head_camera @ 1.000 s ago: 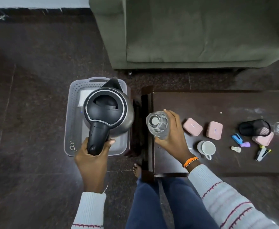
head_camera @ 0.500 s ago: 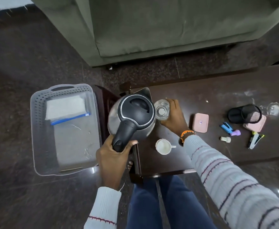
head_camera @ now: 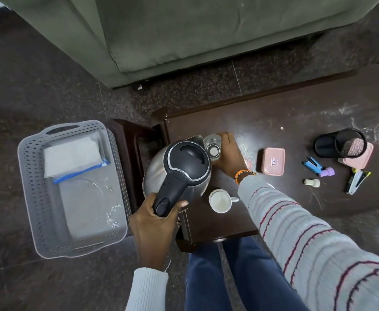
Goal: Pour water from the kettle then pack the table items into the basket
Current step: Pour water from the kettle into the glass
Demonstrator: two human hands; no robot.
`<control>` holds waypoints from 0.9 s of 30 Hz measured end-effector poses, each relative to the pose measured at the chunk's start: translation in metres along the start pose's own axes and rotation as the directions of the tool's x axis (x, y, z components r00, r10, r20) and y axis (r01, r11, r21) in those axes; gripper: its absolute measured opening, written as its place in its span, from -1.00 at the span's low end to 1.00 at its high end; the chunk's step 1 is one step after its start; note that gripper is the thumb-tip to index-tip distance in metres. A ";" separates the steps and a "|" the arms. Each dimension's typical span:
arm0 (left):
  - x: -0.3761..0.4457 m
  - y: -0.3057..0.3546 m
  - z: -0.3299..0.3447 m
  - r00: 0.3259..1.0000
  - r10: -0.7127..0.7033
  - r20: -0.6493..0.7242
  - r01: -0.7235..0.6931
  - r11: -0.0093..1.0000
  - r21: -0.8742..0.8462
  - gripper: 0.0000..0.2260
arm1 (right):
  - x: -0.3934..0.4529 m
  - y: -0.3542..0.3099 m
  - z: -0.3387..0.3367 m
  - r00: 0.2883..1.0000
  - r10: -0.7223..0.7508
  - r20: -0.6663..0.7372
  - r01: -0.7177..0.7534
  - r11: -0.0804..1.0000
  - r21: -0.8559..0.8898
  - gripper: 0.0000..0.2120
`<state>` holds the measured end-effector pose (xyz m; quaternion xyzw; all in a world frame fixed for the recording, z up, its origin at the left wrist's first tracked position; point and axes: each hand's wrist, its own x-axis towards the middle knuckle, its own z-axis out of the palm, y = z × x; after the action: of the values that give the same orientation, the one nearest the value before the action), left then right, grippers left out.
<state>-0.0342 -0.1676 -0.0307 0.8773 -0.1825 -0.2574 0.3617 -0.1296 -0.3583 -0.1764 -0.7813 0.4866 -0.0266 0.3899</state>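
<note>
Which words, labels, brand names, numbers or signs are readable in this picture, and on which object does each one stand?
No text can be read with certainty.
Pink box: a small dark mark on its lid, too small and blurred to read.
Kettle, glass, white cup, basket, staplers: no lettering visible.

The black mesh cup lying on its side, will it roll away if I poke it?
Probably a little. The black mesh cup lies on its side and looks round, so it could roll. It leans against a pink box, which may stop it that way. The mesh suggests it is light.
</note>
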 end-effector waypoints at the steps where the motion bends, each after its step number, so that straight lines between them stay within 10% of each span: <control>1: 0.000 -0.001 0.002 1.000 -0.008 0.000 0.008 1.000 -0.003 -0.66 | -0.001 0.002 0.000 1.000 0.005 -0.003 -0.005 1.000 0.014 -0.24; 10: -0.005 0.000 0.007 1.000 -0.009 0.010 0.008 0.999 0.041 -0.65 | -0.013 0.013 0.004 0.999 0.041 0.031 -0.043 0.997 0.057 -0.14; 27: -0.001 0.017 0.024 0.995 -0.047 0.088 0.034 0.989 0.141 -0.69 | -0.101 0.029 -0.019 0.986 0.167 -0.002 -0.165 0.973 0.161 -0.52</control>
<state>-0.0513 -0.1914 -0.0325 0.8914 -0.1984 -0.2910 0.2853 -0.2117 -0.2972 -0.1472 -0.7037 0.5494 -0.0391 0.4487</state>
